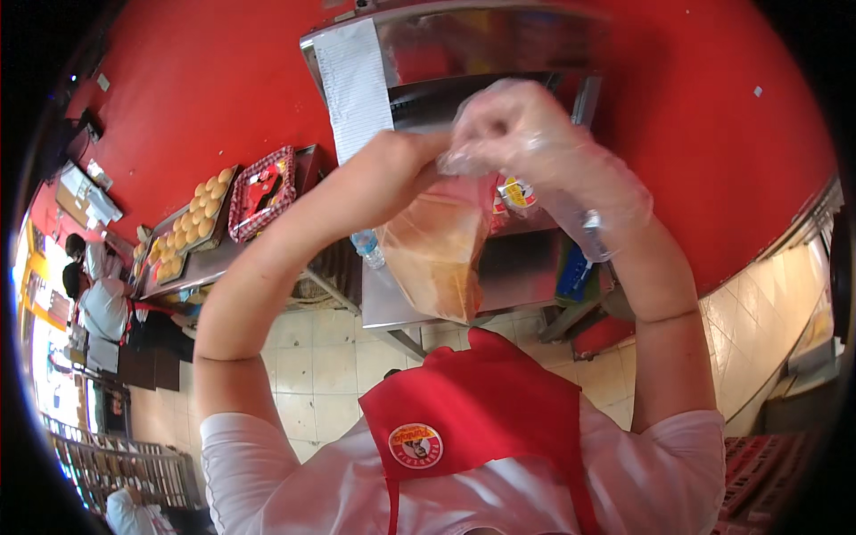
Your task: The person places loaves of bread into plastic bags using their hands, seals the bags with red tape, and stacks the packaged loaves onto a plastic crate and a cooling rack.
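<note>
A clear plastic bag of bread hangs over the front edge of the steel table. At its gathered top, my left hand is bare and closed on the plastic. My right hand, in a loose clear plastic glove reaching past the wrist, has its fingers curled at the same gathered top, beside the left fingertips. Blur and the glove hide exactly how the right fingers grip. Behind the bag, partly covered by the right forearm, lie plastic packages with printed labels.
A plastic bottle is left of the bag. A lined paper sheet lies on the steel unit. Trays of round buns and a checkered-cloth basket stand left. A blue object is right. Co-workers are far left.
</note>
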Demonstrator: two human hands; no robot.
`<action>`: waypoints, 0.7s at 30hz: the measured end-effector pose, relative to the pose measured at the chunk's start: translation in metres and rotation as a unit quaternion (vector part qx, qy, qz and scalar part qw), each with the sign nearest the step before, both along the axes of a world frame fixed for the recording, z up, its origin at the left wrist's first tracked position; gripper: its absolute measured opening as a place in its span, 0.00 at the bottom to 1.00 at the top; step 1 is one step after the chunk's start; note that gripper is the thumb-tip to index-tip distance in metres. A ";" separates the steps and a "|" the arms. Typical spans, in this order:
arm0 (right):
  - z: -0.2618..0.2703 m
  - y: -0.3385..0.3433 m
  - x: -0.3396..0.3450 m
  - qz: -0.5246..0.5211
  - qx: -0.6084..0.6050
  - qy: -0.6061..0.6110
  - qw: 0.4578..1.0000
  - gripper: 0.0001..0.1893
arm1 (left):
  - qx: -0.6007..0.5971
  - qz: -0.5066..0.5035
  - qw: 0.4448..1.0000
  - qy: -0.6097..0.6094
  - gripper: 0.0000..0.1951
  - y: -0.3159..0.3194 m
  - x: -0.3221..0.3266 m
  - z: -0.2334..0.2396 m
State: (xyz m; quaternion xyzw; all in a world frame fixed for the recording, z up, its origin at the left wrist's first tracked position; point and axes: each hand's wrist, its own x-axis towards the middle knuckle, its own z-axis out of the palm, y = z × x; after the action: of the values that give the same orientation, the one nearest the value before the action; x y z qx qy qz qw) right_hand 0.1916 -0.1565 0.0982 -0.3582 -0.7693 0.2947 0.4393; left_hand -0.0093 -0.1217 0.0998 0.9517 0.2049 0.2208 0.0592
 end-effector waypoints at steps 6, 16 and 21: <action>0.006 -0.009 0.044 0.090 0.083 -0.014 0.992 0.43 | 0.067 -0.125 0.987 -0.077 0.07 -0.006 0.023 0.046; 0.006 -0.016 -0.028 0.206 -0.228 0.208 0.929 0.23 | 0.015 -0.247 0.969 0.028 0.14 0.020 0.055 0.085; 0.000 -0.007 -0.047 0.138 -0.229 0.299 0.916 0.13 | 0.142 -0.181 0.970 -0.073 0.12 0.033 0.033 0.094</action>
State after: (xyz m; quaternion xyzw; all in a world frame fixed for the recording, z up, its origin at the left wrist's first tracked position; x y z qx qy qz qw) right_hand 0.1441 -0.1636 0.0986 -0.2344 -0.5555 0.6141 0.5093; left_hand 0.0233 -0.0883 0.1934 0.9530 -0.0092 0.3019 -0.0231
